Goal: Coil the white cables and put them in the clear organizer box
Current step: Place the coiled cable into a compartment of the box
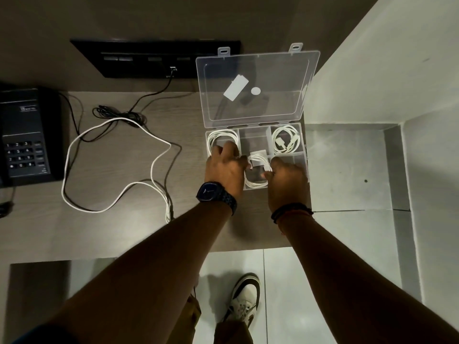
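Observation:
The clear organizer box [303, 142] stands open on the desk's right end, its lid [255, 88] raised at the back. One coiled white cable [221, 136] lies in the back left compartment and another [285, 141] in the back right. A third coiled cable [255, 170] sits in the front middle compartment, between my hands. My left hand [224, 165] presses its fingers down on the left side of that coil and on the back left one. My right hand [285, 175] pinches the coil's right side. A long loose white cable [109, 165] sprawls on the desk to the left.
A black desk telephone [27, 135] sits at the left edge. A black socket panel [154, 58] is on the wall with a thin black cord [119, 112] bundled below it. The desk ends just right of the box; a tiled floor and my shoe [244, 296] lie below.

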A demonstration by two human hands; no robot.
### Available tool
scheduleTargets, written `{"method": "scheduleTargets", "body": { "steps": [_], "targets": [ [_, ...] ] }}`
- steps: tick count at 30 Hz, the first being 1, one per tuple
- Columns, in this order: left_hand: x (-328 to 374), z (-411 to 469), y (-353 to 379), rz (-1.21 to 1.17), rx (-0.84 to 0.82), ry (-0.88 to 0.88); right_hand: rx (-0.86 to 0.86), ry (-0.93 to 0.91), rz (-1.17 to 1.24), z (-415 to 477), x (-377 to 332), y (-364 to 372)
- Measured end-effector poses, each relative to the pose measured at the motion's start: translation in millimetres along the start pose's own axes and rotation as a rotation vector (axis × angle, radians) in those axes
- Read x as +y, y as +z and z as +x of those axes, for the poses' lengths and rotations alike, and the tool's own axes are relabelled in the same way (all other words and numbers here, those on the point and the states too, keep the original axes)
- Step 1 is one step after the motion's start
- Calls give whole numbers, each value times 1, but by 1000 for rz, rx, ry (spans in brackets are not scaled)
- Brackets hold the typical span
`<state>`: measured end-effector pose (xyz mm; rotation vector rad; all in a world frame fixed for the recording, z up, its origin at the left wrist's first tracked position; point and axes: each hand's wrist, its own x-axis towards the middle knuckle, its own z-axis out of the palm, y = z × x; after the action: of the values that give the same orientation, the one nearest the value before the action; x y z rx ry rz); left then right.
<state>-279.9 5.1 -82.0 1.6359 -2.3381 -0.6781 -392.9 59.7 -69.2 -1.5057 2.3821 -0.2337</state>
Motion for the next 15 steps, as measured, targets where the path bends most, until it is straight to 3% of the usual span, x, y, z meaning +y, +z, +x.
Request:
{"method": "scheduleTargets", "body": {
  "steps": [2, 5, 8, 15],
  "targets": [
    [-1, 2, -1, 15, -73, 48, 23, -21, -44, 0, -1, 0],
    [0, 3, -4, -100, -52, 43, 133, 87, 118, 6, -2, -5],
    [1, 0, -2, -166, -24, 56, 73, -39, -4, 4, 2, -2],
    [-13, 0, 0, 134, -171, 322, 73, -128, -2, 8, 6, -1]
  ]
}}
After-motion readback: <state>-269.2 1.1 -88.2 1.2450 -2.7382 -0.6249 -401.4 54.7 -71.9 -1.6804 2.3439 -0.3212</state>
